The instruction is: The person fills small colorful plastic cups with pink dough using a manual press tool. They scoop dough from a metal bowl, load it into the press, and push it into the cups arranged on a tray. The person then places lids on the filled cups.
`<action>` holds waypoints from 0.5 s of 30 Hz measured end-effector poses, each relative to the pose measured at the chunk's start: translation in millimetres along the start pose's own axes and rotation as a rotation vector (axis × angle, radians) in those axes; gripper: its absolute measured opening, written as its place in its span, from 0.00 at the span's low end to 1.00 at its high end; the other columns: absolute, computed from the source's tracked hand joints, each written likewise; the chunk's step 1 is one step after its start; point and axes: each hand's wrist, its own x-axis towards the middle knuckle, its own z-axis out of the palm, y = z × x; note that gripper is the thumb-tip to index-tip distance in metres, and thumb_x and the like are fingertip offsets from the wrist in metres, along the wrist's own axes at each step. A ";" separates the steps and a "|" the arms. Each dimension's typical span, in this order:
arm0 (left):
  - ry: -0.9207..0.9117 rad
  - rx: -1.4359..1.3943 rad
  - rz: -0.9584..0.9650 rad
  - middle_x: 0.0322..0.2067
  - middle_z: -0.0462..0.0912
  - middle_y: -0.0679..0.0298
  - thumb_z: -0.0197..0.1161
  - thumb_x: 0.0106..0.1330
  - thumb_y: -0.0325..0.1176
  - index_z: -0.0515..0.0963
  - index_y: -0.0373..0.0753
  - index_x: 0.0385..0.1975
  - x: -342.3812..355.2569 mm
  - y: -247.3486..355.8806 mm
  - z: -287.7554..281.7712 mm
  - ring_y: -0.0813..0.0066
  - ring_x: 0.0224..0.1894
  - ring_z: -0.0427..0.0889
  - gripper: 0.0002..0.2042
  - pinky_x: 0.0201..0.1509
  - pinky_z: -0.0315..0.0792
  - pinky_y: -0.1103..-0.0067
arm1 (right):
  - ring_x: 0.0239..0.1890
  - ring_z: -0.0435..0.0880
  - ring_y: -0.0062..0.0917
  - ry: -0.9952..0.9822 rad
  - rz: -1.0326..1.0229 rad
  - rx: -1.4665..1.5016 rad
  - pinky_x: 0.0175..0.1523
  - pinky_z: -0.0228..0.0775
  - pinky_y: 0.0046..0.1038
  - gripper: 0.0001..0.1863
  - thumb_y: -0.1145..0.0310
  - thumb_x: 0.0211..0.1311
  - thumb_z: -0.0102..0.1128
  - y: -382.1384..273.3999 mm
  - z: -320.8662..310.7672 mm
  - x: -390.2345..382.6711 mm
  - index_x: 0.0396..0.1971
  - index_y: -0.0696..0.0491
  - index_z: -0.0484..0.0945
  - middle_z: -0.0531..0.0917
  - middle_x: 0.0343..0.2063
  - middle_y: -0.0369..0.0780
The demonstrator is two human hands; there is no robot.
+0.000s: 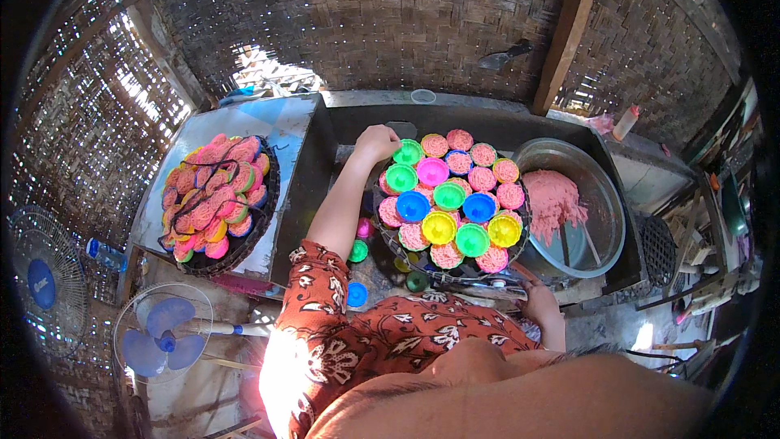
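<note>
My left hand reaches to the far left of a round dark tray, its fingers closed at the rim of a green fluted cup. Cups filled with pink, shredded-looking stuff cover the tray. Empty green, blue, yellow and pink cups, such as a blue cup, sit on top of them. My right hand is low beside the tray's near right rim, fingers curled; what they hold is partly hidden. A large metal basin with a pink mass stands right of the tray.
A second tray heaped with pink-filled cups and dark cord stands on the left table. Loose cups, one blue, lie by my body. Two fans stand at lower left. A bottle stands on the back right ledge, before woven walls.
</note>
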 end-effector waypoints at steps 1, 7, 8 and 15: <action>-0.008 -0.002 0.001 0.30 0.82 0.58 0.62 0.49 0.43 0.82 0.43 0.30 0.3 -0.4 -0.1 0.62 0.36 0.80 0.13 0.43 0.72 0.72 | 0.45 0.75 0.41 0.003 0.001 -0.002 0.49 0.68 0.37 0.28 0.61 0.45 0.65 -0.5 0.2 0.2 0.49 0.53 0.71 0.74 0.44 0.49; -0.031 0.009 0.061 0.32 0.81 0.57 0.61 0.51 0.44 0.81 0.43 0.32 2.2 6.6 -4.2 0.61 0.37 0.80 0.14 0.44 0.72 0.72 | 0.45 0.75 0.41 0.004 0.009 -0.011 0.49 0.68 0.38 0.25 0.62 0.44 0.65 2.4 5.0 1.1 0.44 0.55 0.72 0.74 0.43 0.49; -0.023 -0.005 0.064 0.32 0.81 0.56 0.61 0.51 0.44 0.81 0.43 0.33 3.0 7.0 -2.8 0.61 0.37 0.80 0.14 0.44 0.72 0.72 | 0.45 0.75 0.42 0.016 0.004 0.005 0.49 0.68 0.38 0.25 0.62 0.44 0.65 4.6 7.8 1.3 0.43 0.56 0.72 0.74 0.43 0.49; 0.038 -0.014 0.058 0.36 0.80 0.54 0.61 0.53 0.47 0.78 0.40 0.40 -0.8 3.9 -0.8 0.62 0.40 0.79 0.20 0.46 0.72 0.73 | 0.51 0.69 0.40 0.198 -0.009 -0.023 0.54 0.65 0.36 0.36 0.68 0.38 0.67 15.1 25.9 9.8 0.53 0.53 0.65 0.70 0.48 0.47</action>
